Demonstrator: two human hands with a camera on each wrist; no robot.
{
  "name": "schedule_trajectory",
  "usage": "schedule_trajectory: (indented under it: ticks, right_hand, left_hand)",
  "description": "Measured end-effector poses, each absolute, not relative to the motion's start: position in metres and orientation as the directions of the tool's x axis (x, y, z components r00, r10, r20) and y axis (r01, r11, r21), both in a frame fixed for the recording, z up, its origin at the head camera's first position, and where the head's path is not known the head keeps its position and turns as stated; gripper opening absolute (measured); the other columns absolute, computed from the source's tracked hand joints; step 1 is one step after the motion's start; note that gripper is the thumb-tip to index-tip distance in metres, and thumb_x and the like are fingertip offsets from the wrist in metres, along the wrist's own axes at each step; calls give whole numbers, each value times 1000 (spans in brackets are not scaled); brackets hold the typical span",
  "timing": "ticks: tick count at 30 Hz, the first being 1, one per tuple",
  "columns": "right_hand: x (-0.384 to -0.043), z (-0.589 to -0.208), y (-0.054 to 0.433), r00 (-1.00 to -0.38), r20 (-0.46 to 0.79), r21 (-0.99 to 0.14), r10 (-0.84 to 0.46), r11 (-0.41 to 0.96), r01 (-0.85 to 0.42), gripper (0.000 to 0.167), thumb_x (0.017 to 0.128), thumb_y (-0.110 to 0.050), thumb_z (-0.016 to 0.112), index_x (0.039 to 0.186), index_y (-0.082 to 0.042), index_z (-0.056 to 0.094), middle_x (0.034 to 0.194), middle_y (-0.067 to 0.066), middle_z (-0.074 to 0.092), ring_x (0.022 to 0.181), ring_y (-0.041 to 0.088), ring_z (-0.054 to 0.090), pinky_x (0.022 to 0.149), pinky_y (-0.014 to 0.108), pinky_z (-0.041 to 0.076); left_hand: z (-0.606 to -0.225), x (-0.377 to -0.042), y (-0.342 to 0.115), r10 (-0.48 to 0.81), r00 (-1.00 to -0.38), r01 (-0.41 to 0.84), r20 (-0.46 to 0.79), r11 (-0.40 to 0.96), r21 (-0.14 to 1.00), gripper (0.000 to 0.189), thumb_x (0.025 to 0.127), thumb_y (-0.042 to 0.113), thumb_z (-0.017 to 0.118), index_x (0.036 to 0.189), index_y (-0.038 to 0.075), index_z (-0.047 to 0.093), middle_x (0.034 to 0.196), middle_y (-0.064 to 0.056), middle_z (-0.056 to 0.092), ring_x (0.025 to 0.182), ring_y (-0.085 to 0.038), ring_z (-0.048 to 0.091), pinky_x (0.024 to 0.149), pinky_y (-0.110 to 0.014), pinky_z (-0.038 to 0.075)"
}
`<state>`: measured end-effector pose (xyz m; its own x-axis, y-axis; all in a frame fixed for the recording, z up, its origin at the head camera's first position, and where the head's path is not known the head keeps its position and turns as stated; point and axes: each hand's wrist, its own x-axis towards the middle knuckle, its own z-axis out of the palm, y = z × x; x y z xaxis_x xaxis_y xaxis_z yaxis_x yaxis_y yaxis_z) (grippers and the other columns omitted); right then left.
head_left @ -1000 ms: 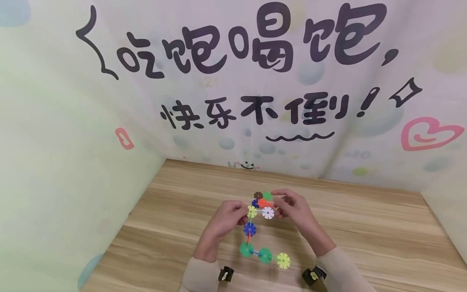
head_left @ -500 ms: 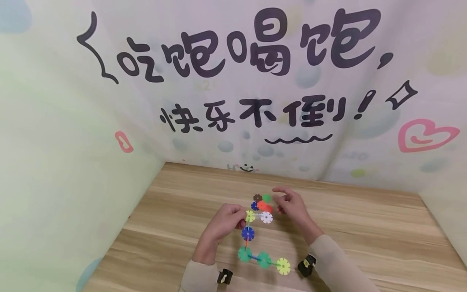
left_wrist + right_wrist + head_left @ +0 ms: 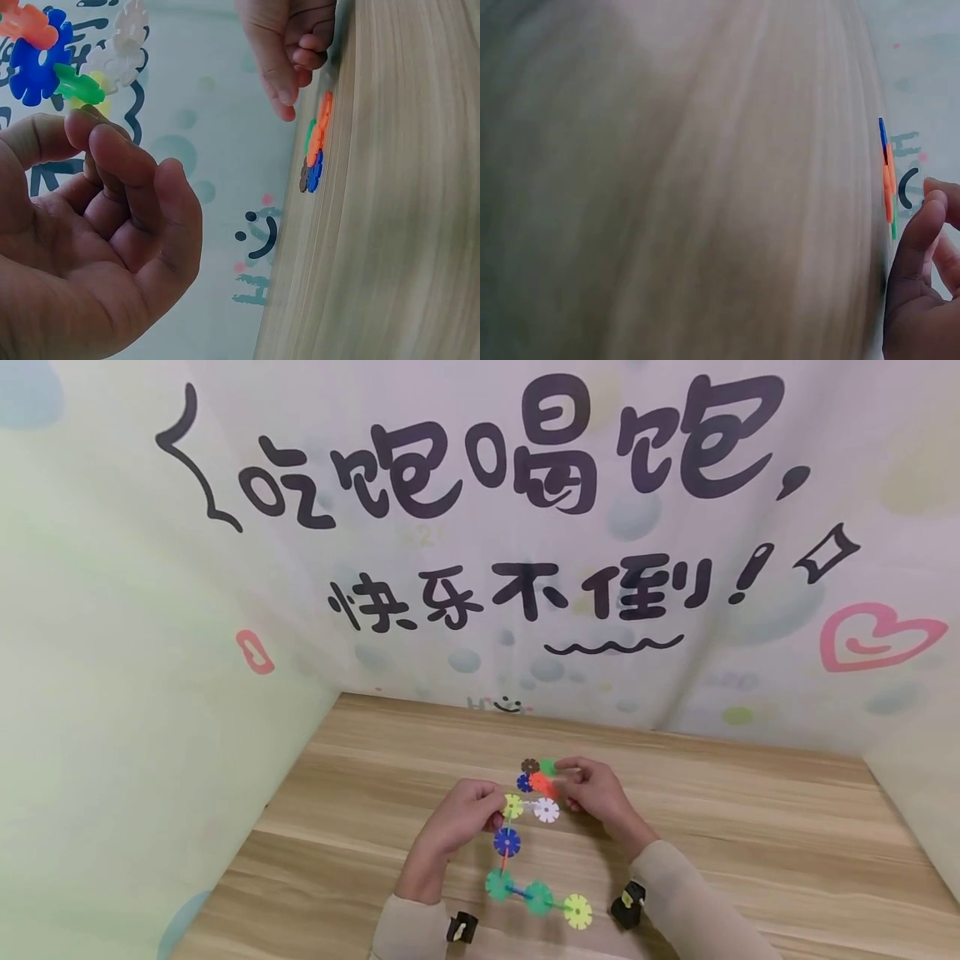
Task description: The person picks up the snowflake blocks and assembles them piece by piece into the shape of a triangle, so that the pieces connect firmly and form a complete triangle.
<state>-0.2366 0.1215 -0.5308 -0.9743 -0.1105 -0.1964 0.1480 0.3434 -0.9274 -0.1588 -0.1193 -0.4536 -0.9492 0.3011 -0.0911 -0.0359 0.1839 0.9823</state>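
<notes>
My left hand pinches a chain of notched plastic snowflake discs by its yellow disc, at the upper corner. A white disc sits to the right of that grip; a blue disc and green discs run below, ending in another yellow disc. In the left wrist view the blue disc hangs above my fingertips. My right hand is over loose orange discs, its thumb and index finger close together with nothing seen between them.
Beside the orange discs lie a brown disc, a blue disc and a green disc. The wooden table meets a printed curtain behind it. Black camera mounts sit by both wrists.
My right hand drew back slightly from the loose discs, then came back in over them with its index finger lowered. The chain shifted slightly down and left in the head view, still in my left hand.
</notes>
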Motion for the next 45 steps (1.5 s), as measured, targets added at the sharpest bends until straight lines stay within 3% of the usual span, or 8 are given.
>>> schedule_trajectory:
  ticks: [12, 23, 34, 45]
  right_hand:
    - [-236, -533, 120, -974, -134, -872, -181, 489, 29, 31, 83, -10, 82, 112, -9, 72, 69, 6, 62, 55, 19, 58, 51, 29, 49]
    - [-235, -530, 116, -978, -122, -836, -171, 548, 9, 24, 83, -8, 81, 106, -9, 72, 70, 5, 59, 53, 18, 55, 49, 29, 47]
    - [-234, -534, 115, -986, -67, -768, -150, 639, -45, 27, 80, -5, 81, 101, -12, 66, 87, 3, 59, 73, 18, 55, 60, 29, 49]
    - [-224, -529, 121, -980, -121, -853, -159, 521, 21, 15, 89, -7, 73, 102, -12, 66, 77, 4, 66, 66, 18, 63, 61, 32, 54]
  left_hand:
    - [-455, -160, -121, 292, -952, -39, -94, 190, 981, 24, 95, 8, 53, 74, 0, 61, 67, -3, 57, 64, -14, 54, 68, -31, 54]
    - [-456, -160, -122, 296, -952, -24, -80, 190, 982, 23, 94, 7, 52, 74, 0, 60, 67, -2, 57, 64, -14, 54, 68, -32, 54]
    - [-454, -160, -122, 301, -950, -28, -86, 194, 981, 20, 93, 6, 54, 78, -4, 62, 68, -2, 57, 64, -15, 53, 67, -31, 53]
    - [-455, -160, -124, 284, -955, -25, -86, 211, 977, 19, 94, 8, 57, 87, -7, 66, 70, -4, 59, 66, -14, 55, 70, -36, 55]
